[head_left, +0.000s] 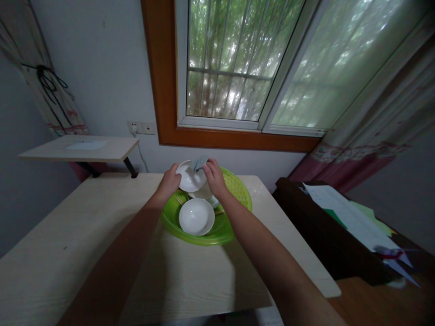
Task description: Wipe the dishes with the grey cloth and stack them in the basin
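Observation:
My left hand (170, 180) grips the left rim of a white bowl (190, 177), held tilted above a green plastic basket (242, 192). At the bowl's right rim, my right hand (215, 175) is closed on a grey-blue cloth (200, 163) that touches the inside of the bowl. Another white bowl (196, 216) sits in the front of the basket. Behind it, more white dishware is partly hidden under the held bowl. Wooden chopsticks (180, 199) poke out beside the bowls.
The basket stands on a pale wooden table (129, 253). A small raised shelf (81, 148) with a paper is at the back left. Behind are a wall socket (141, 128) and a barred window (234, 63). Papers (350, 217) lie on a dark piece of furniture at right.

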Action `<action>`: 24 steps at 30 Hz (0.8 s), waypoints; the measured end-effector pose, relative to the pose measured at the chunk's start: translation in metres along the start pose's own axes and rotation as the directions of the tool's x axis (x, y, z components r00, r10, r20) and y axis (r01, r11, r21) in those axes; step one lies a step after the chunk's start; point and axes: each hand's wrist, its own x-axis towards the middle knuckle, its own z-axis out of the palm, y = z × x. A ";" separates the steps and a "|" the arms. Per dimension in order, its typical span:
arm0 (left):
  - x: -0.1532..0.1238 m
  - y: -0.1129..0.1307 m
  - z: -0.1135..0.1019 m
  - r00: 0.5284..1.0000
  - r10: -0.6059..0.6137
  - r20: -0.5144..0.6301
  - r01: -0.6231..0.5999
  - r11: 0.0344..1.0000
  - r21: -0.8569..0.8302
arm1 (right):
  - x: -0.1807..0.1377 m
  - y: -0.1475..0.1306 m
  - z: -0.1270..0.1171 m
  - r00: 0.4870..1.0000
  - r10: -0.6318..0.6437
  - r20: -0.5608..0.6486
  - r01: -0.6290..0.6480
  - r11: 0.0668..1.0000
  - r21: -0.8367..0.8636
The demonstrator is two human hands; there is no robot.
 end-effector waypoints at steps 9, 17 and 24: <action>-0.001 0.005 -0.002 1.000 -0.012 0.023 0.011 0.999 0.034 | 0.000 0.028 0.007 0.981 0.173 -0.083 -0.179 0.981 -0.079; -0.001 0.002 0.000 0.999 -0.003 0.039 0.002 0.999 0.038 | -0.001 0.028 0.007 0.986 0.168 -0.007 -0.168 0.985 -0.022; 0.000 0.000 0.000 1.000 0.014 0.011 -0.015 0.999 0.041 | 0.001 0.017 0.004 0.989 0.143 -0.021 -0.138 0.976 0.168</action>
